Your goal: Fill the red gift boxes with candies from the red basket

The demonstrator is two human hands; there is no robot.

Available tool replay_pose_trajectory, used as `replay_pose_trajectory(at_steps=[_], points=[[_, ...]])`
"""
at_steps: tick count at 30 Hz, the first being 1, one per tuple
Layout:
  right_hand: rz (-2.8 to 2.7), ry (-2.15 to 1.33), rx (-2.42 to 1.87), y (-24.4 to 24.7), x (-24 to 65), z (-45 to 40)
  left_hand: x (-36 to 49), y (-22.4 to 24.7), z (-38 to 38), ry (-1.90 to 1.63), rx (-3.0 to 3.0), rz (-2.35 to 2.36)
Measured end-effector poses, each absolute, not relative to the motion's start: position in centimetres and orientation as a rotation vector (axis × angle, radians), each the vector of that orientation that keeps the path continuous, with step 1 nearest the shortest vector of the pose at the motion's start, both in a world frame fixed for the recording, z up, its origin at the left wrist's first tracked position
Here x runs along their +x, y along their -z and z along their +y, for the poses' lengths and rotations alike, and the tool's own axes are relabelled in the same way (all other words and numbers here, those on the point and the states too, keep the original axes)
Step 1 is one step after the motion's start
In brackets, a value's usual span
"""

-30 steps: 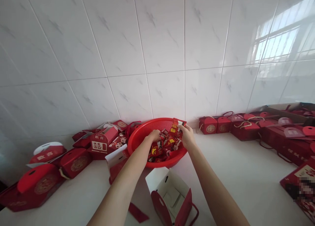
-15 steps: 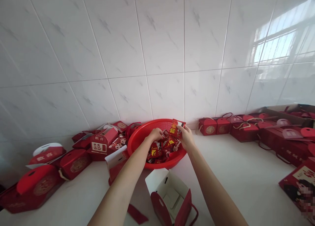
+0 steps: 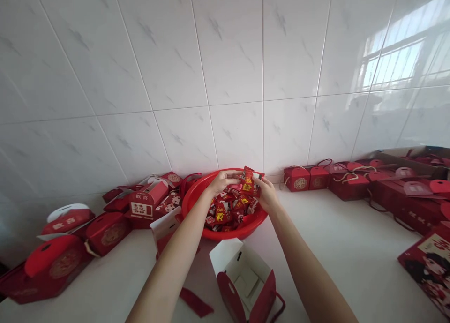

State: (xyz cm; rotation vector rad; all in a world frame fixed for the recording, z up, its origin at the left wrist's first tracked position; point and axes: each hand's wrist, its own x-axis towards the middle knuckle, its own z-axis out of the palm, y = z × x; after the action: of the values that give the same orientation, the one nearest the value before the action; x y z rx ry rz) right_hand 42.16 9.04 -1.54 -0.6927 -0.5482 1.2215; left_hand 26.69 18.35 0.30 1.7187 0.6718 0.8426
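Observation:
Above the far side of a red plastic basket [image 3: 193,201], my two hands meet at small red candy packets [image 3: 248,181] with gold lettering. My right hand [image 3: 267,194] is closed on the packets from the right. From the left, my left hand [image 3: 225,181] pinches at their edge, fingers pointing right; how many packets are held I cannot tell. Below the hands, a heap of red wrapped candies [image 3: 228,210] fills the basket. Nearest to me, between my forearms, an open red gift box [image 3: 246,276] shows its white, bare inside.
Red gift boxes [image 3: 108,231] stand along the left side, one with its white flap raised. More boxes [image 3: 348,184] line the wall at right, beside an open carton [image 3: 397,153]. A red ribbon [image 3: 197,303] lies on the white counter [image 3: 316,238]. A tiled wall [image 3: 235,79] rises behind.
My left hand has lifted out of the candies and come up to the packets at my right hand. My right hand has stayed nearly in place.

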Motion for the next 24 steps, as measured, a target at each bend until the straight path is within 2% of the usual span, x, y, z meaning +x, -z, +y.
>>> replay_pose_trajectory(at_steps=[6, 16, 24], points=[[-0.468, -1.216, -0.687, 1.4, 42.1, 9.0, 26.5, 1.1, 19.9, -0.732, 1.883, 1.027], [-0.482, -1.214, -0.693, 1.4, 42.3, 8.9, 24.5, 3.6, 21.7, -0.232, 2.053, 1.581], [-0.514, -1.205, -0.692, 1.4, 42.4, 9.0, 24.2, 3.6, 22.3, -0.123, 2.06, 1.731]])
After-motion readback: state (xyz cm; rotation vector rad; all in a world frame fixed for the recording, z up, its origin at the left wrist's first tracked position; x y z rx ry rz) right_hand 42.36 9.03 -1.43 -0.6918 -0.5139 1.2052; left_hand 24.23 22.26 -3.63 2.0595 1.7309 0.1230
